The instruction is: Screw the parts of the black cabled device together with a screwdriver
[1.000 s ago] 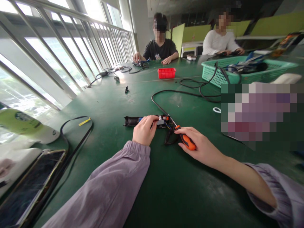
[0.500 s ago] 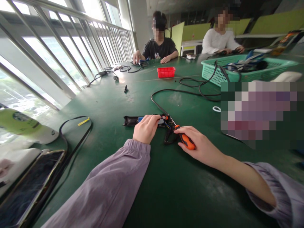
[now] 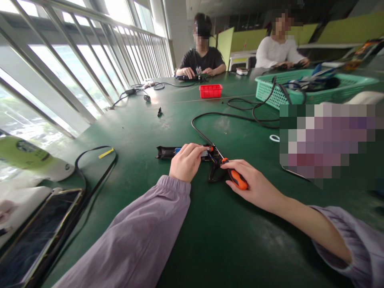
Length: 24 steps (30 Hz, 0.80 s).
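Note:
An opened black handheld device (image 3: 165, 152) lies across the green table, its inside showing a blue part and thin wires, with a black loop-shaped handle towards me. My left hand (image 3: 185, 162) is closed over its middle, fingertips at a small orange-red part (image 3: 211, 148). Wrapped in my right hand (image 3: 258, 184) is an orange and black screwdriver (image 3: 239, 180). Its metal shaft slants up and left, the tip at the device beside the orange-red part. A black cord (image 3: 207, 114) runs from the device to the right. My left fingers hide part of the housing.
A red tray (image 3: 211, 91) and a small black piece (image 3: 159, 112) sit farther off. At right stands a green basket (image 3: 270, 90) of tools and cables. A phone (image 3: 45, 236), strap (image 3: 99, 180) and bottle (image 3: 33, 160) are at left. Two people sit across the table.
My hands, the screwdriver and the device stay almost in place. Across the table, the person in black has brought their hands closer together, over a dark device.

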Available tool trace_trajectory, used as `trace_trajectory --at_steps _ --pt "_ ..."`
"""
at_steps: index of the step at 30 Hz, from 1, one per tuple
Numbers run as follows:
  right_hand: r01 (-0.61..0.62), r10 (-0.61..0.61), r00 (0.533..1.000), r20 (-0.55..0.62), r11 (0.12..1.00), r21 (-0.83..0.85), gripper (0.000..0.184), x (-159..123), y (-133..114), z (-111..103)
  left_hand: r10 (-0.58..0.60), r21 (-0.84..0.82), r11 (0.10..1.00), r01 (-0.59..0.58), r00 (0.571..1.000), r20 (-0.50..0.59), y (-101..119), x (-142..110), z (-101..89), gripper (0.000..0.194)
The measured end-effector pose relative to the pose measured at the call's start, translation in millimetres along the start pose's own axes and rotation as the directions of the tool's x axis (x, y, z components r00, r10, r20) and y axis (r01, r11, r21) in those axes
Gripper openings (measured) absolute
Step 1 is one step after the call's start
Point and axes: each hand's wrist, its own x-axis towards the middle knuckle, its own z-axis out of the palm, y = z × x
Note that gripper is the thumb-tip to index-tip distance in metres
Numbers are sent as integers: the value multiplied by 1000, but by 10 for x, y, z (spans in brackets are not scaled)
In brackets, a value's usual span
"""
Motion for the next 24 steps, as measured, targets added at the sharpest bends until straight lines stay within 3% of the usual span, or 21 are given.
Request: trace_trajectory --at_steps 11,24 --pt "-13 13 1000 9 1000 -20 32 1 -15 10 5 31 1000 -5 1000 -3 -11 14 31 19" --pt "-14 15 1000 11 1000 -25 32 16 -12 12 5 69 998 -12 995 97 3 82 112 12"
